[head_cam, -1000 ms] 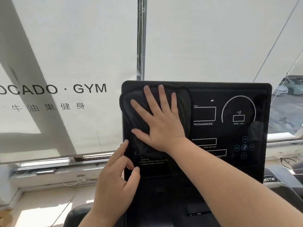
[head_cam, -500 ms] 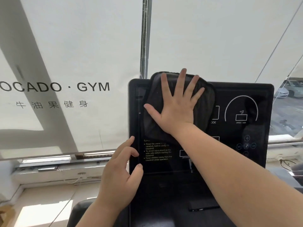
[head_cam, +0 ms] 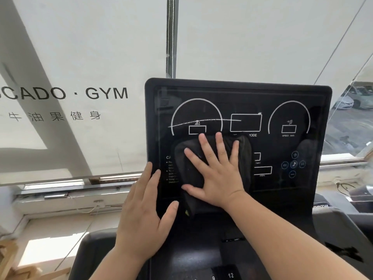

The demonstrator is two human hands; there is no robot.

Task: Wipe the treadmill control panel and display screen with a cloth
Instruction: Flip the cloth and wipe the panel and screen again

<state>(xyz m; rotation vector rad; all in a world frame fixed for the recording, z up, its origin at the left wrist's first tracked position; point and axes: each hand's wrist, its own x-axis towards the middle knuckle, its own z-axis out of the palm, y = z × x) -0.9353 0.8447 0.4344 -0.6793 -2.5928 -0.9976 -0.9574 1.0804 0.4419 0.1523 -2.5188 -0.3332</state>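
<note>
White blinds (head_cam: 101,47) hang behind the panel (head_cam: 238,93), where the right hand (head_cam: 218,170), fingers spread flat, pins the cloth (head_cam: 185,168) mid-left without gripping it. Its loose lower edge could slip free (only palm pressure holds it), while the left hand (head_cam: 143,209), open on the panel's edge, risks smudging the glass

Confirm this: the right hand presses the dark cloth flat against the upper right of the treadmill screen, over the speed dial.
Not quite. In the head view the right hand presses the dark cloth flat against the lower left-centre of the treadmill screen, beside the caution text; the speed dial is uncovered.
</note>
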